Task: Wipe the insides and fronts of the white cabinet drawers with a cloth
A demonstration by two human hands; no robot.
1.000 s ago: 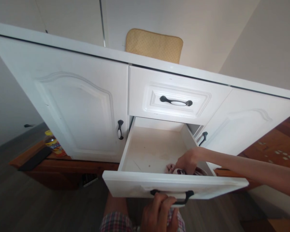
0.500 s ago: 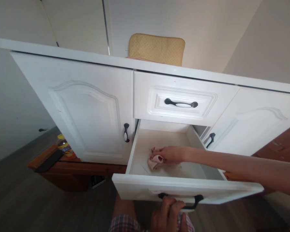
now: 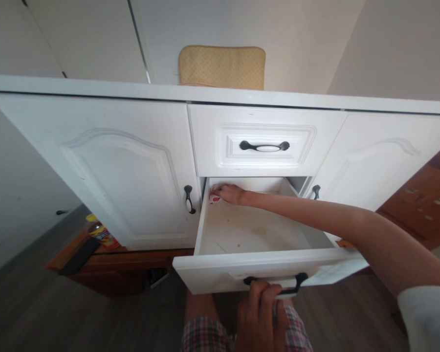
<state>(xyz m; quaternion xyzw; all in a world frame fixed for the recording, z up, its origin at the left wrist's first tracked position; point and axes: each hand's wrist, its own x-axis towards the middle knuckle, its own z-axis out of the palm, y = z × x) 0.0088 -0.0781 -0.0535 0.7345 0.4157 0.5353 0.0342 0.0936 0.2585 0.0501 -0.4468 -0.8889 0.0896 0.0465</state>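
A white drawer [image 3: 209, 274] is pulled out from the middle of the cabinet. My left hand [image 3: 259, 313] has its fingers hooked around the black drawer handle [image 3: 301, 280] on its front panel. Inside, my right hand [image 3: 231, 193] reaches across to the far left corner, closed on a small pale pink cloth [image 3: 214, 199] with a red mark. The hand covers most of the cloth. Small brownish stains and specks show on the drawer bottom [image 3: 242, 230].
Another drawer [image 3: 266, 161], closed, sits just above. Closed doors flank it, the left door [image 3: 124, 186] and the right door [image 3: 377, 161]. A beige padded panel [image 3: 222, 67] stands on the cabinet top. At the lower left a bottle [image 3: 100, 232] rests on a wooden ledge [image 3: 113, 264].
My right hand has carried the cloth from the drawer's middle back to its far left corner. My left hand stays on the handle. The view has shifted and levelled slightly.
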